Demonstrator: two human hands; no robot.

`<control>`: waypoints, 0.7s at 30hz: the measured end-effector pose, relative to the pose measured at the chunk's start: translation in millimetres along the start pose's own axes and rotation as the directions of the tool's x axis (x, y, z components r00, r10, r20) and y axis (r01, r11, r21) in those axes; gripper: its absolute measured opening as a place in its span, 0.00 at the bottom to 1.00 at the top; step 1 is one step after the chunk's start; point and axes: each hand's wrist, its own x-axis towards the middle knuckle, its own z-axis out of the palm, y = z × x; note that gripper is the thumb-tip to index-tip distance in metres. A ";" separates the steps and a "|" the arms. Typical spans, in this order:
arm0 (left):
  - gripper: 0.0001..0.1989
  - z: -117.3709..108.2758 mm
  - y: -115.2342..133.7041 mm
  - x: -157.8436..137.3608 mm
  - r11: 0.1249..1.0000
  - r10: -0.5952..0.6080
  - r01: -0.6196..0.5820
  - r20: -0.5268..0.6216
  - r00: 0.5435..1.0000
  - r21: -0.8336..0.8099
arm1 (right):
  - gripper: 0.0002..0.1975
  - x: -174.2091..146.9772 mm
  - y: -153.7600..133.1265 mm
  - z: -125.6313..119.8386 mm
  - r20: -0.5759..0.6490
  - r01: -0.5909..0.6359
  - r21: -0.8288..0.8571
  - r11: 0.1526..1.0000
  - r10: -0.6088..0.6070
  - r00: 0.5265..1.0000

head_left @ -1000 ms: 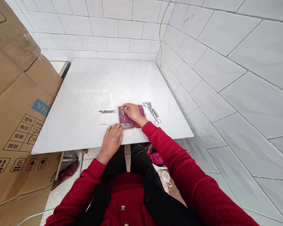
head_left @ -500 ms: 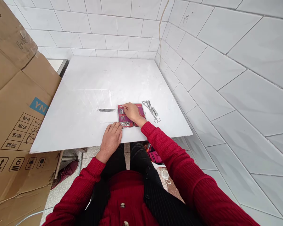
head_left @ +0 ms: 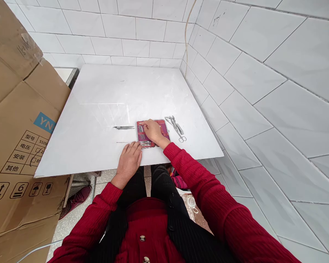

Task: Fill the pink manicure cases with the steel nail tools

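Case (head_left: 165, 128): unfolded on surface (head_left: 104, 87)
Left hand (head_left: 129, 157): fingers extended, loosely flat, at case's 8 o'clock corner
Right hand (head_left: 152, 130): over case, fingers curled; cannot tell what's held
Scissors (head_left: 182, 139): case's 3 o'clock

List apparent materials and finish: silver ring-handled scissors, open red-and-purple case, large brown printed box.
Silver ring-handled scissors: likely steel, shiny, given the metallic grey sheen.
Open red-and-purple case: possibly plastic or leatherette from its even colouring, but the right hand hides much; finish unclear.
Large brown printed box: likely cardboard, matte, judging by creases and colour.
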 end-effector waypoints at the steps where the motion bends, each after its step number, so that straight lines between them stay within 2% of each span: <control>1: 0.18 -0.1 0.0 0.0 1.000 -0.001 0.001 0.000 1.000 0.002 | 0.15 0.2 0.8 0.0 -0.010 -0.001 0.018 1.000 0.001 1.000; 5: 0.18 -0.3 0.1 -0.5 1.000 -0.004 0.004 0.001 1.000 -0.001 | 0.13 -5.1 8.7 -3.6 -0.015 0.021 0.187 0.982 -0.018 1.000; 9: 0.18 0.6 0.0 -1.0 1.000 -0.002 0.002 0.006 1.000 0.001 | 0.18 -21.0 25.4 -6.6 -0.029 0.171 0.335 0.927 -0.172 0.985; 13: 0.18 1.5 -0.1 -1.3 1.000 -0.008 0.008 0.002 1.000 -0.014 | 0.19 -31.0 38.4 -5.0 -0.014 0.251 0.341 0.906 -0.262 0.965; 21: 0.19 0.1 0.0 -0.8 0.999 -0.019 0.020 0.018 1.000 -0.036 | 0.20 -27.3 34.2 -6.6 0.046 0.271 0.282 0.920 -0.295 0.954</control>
